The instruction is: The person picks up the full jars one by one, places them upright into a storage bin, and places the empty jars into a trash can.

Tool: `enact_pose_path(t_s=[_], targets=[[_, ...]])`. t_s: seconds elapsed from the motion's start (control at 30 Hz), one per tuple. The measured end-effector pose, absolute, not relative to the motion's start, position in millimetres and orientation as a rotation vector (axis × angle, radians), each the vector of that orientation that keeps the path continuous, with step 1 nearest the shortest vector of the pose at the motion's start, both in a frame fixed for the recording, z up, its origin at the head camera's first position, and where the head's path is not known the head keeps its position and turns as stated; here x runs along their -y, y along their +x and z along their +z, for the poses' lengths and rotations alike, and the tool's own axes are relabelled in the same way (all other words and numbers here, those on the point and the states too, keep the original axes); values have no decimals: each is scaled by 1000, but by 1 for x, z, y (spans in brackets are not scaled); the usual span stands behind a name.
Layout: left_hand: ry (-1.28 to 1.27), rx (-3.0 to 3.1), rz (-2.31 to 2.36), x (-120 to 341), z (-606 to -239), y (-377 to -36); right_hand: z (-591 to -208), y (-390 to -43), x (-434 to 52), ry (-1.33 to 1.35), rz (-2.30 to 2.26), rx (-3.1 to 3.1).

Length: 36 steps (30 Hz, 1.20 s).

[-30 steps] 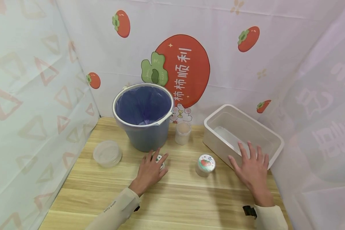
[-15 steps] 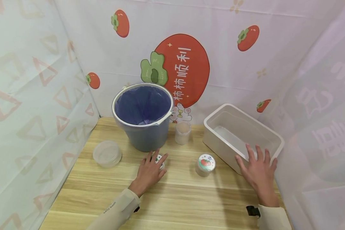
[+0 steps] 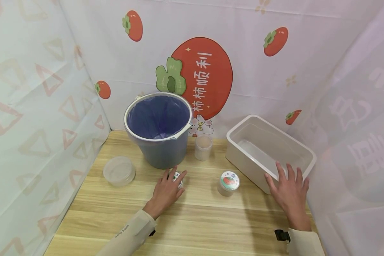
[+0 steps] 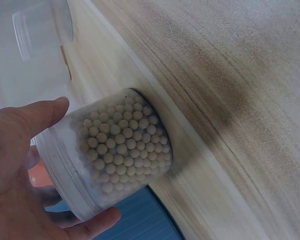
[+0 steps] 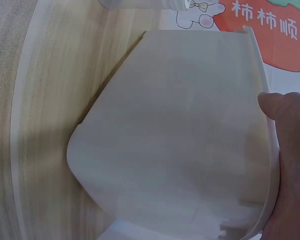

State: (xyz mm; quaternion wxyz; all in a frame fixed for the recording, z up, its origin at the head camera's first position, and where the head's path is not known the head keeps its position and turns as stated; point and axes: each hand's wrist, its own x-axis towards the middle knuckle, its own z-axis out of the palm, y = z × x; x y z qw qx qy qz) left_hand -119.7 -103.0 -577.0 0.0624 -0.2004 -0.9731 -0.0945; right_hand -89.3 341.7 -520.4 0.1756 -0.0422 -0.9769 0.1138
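My left hand [image 3: 164, 193] reaches over a clear jar and grips it by its lid from above. In the left wrist view this jar [image 4: 125, 145] stands on the table, filled with small beige beads, thumb on one side of its lid and fingers round the other. My right hand [image 3: 289, 199] lies with fingers spread over the near rim of a cream rectangular bin [image 3: 241, 161]. In the right wrist view the thumb [image 5: 275, 105] is right at the bin's rim. Between the hands stands another lidded jar [image 3: 229, 181] with a persimmon picture on its lid.
A blue bucket [image 3: 164, 153] with a bag liner and white rim stands behind my left hand. A clear cup-like jar [image 3: 203, 151] stands to its right, a wide round clear container [image 3: 119, 172] to its left. Printed cloth encloses the wooden table [image 3: 195, 231] at back and sides.
My right hand has shifted a little right and toward me along the bin's rim. The left hand stays over its jar, and the other things have kept their places.
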Motion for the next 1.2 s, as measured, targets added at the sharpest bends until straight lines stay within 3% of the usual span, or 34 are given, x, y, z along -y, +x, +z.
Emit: enact_pose_path(t_s=[0.57, 1.2], targets=[[-684, 2822, -340, 97, -572, -124, -524, -89, -340, -119, 350, 2737], [-763, 2883, -351, 64, -521, -135, -521, -88, -339, -146, 354, 2767]])
